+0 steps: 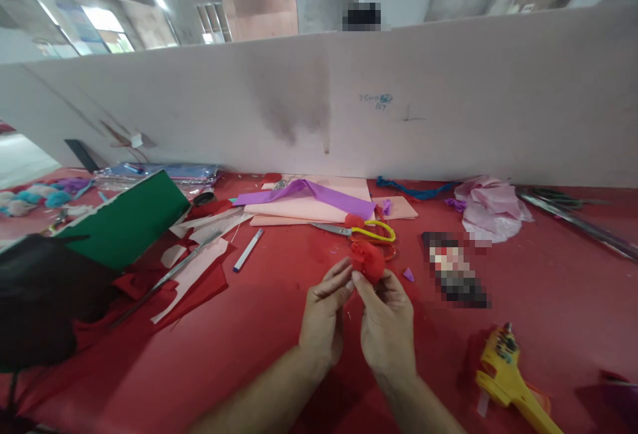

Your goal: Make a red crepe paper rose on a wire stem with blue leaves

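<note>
1. Pinching a crumpled red paper ball (367,260) at centre frame, the left hand (323,318) and right hand (387,327) meet fingertip to fingertip, both closed narrowly on its lower edge, just above the red table (239,354).
2. The step in hand looks like shaping or gathering the paper. Further shaping would call for a light, even squeeze, since the paper looks thin and easily torn.
3. The ball is soft, ruffled and roughly round.
4. Just behind it lie scissors (366,229) with yellow and red handles, near flat pink paper (309,208) under a smooth purple strip (319,193).
5. A stiff green sheet (127,221) tilts at left, and a hard yellow glue gun (508,381) lies at lower right.
</note>
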A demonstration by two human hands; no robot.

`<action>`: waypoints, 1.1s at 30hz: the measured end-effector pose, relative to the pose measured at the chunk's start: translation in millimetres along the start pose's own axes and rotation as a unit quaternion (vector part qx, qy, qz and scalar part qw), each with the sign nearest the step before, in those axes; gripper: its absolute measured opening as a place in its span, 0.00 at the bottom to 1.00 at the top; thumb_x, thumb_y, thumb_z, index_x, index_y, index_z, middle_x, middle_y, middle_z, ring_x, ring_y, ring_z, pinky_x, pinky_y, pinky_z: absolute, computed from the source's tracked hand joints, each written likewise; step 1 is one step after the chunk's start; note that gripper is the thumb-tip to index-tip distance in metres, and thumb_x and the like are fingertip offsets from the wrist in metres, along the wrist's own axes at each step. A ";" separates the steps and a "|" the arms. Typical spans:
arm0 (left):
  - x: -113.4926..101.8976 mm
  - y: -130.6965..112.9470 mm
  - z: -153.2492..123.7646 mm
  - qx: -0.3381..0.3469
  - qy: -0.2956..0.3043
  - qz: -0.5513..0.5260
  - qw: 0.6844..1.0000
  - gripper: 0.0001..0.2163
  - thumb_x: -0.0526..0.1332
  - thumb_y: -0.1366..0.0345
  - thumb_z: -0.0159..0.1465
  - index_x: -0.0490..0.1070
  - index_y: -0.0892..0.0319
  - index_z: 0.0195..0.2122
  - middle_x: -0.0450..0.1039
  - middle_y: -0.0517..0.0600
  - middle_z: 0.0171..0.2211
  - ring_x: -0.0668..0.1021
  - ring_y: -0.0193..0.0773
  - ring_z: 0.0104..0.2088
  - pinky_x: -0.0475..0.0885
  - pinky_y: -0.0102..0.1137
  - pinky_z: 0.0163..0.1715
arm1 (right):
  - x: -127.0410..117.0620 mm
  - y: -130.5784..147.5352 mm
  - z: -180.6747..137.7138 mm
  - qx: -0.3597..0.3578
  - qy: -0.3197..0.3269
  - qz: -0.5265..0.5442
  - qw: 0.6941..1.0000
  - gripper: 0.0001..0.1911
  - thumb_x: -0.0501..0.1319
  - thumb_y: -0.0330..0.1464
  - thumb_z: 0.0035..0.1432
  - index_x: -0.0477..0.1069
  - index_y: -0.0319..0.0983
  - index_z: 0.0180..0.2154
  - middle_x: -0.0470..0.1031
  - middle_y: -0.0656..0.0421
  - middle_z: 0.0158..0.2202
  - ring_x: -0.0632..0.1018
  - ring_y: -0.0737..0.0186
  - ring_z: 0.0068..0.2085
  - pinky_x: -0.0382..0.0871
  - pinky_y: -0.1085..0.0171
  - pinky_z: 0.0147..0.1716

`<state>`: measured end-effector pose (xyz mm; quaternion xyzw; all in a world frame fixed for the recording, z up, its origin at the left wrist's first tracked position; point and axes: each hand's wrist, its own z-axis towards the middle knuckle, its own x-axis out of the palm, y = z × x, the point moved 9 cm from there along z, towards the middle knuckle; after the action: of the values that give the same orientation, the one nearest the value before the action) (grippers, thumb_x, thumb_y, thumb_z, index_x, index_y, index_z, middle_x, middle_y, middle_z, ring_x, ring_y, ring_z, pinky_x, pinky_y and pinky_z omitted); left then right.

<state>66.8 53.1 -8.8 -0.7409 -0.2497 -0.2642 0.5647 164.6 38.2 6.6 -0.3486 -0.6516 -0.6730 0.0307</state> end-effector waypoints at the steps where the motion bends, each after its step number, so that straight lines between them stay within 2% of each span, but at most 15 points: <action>1: -0.5 -1.8 1.0 -0.001 0.002 -0.015 1.000 0.14 0.68 0.71 0.51 0.79 0.57 0.40 0.77 0.53 0.43 0.76 0.39 0.46 0.66 0.31 0.49 | 0.8 1.7 1.1 0.003 0.004 0.008 1.000 0.11 0.69 0.32 0.47 0.73 0.41 0.35 0.77 0.62 0.33 0.75 0.66 0.36 0.69 0.64 0.41; 4: 2.5 -7.5 4.4 -0.016 0.029 -0.046 0.998 0.15 0.67 0.68 0.54 0.77 0.55 0.43 0.79 0.50 0.35 0.77 0.34 0.36 0.68 0.30 0.44 | 5.6 5.4 2.8 0.019 0.019 0.040 0.999 0.11 0.70 0.32 0.46 0.73 0.41 0.34 0.78 0.61 0.34 0.77 0.65 0.37 0.69 0.62 0.44; 7: 9.1 -15.0 6.1 -0.027 0.063 -0.028 0.997 0.07 0.68 0.68 0.52 0.79 0.60 0.33 0.78 0.50 0.31 0.76 0.32 0.32 0.69 0.28 0.40 | 10.5 7.4 2.4 0.032 0.032 0.053 0.998 0.10 0.70 0.31 0.45 0.74 0.41 0.33 0.79 0.61 0.35 0.77 0.64 0.38 0.69 0.61 0.46; 10: 6.2 -26.1 6.8 -0.006 0.032 -0.018 0.999 0.07 0.72 0.71 0.44 0.78 0.61 0.25 0.77 0.47 0.28 0.75 0.31 0.31 0.69 0.27 0.39 | 10.6 10.0 1.0 0.014 0.033 0.035 0.999 0.10 0.70 0.31 0.44 0.74 0.42 0.32 0.79 0.61 0.35 0.77 0.65 0.38 0.69 0.62 0.45; 13: 2.0 -32.4 6.1 0.008 -0.001 -0.019 1.000 0.11 0.73 0.72 0.40 0.78 0.59 0.27 0.76 0.46 0.27 0.75 0.30 0.30 0.69 0.26 0.37 | 9.5 11.9 -0.8 -0.011 0.036 0.000 0.999 0.11 0.70 0.31 0.45 0.75 0.41 0.34 0.79 0.59 0.35 0.77 0.64 0.38 0.70 0.60 0.44; 18: 1.4 -37.4 5.3 0.035 0.000 -0.004 0.999 0.08 0.72 0.73 0.42 0.76 0.60 0.23 0.75 0.45 0.25 0.75 0.30 0.29 0.68 0.26 0.36 | 10.0 14.7 -2.2 -0.033 0.048 -0.013 0.998 0.10 0.69 0.31 0.46 0.75 0.42 0.34 0.79 0.59 0.35 0.77 0.64 0.38 0.70 0.60 0.44; 23: 0.8 -35.3 4.7 0.019 -0.002 0.002 1.000 0.09 0.72 0.72 0.42 0.76 0.60 0.24 0.75 0.46 0.25 0.75 0.31 0.29 0.68 0.27 0.34 | 11.0 18.9 -1.1 -0.058 0.063 -0.035 0.996 0.11 0.69 0.30 0.46 0.74 0.42 0.35 0.79 0.58 0.37 0.77 0.62 0.39 0.71 0.58 0.44; 29: 2.8 -30.5 3.9 0.005 0.030 -0.004 1.000 0.07 0.72 0.67 0.45 0.77 0.60 0.25 0.75 0.46 0.24 0.74 0.30 0.28 0.69 0.27 0.35 | 11.5 23.3 -0.1 -0.077 0.076 -0.030 0.994 0.12 0.69 0.29 0.47 0.73 0.43 0.37 0.79 0.60 0.37 0.78 0.63 0.39 0.71 0.60 0.43; 33: 4.1 -32.2 2.4 0.021 0.033 0.013 0.999 0.06 0.72 0.68 0.45 0.77 0.59 0.25 0.75 0.46 0.25 0.74 0.31 0.29 0.69 0.27 0.36 | 13.2 28.6 -0.2 -0.087 0.084 -0.023 0.992 0.14 0.69 0.28 0.47 0.73 0.43 0.37 0.79 0.60 0.38 0.78 0.62 0.39 0.71 0.60 0.42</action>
<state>48.6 63.4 16.1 -0.7233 -0.2269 -0.2756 0.5910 168.7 39.2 37.8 -0.2774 -0.5934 -0.7546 0.0390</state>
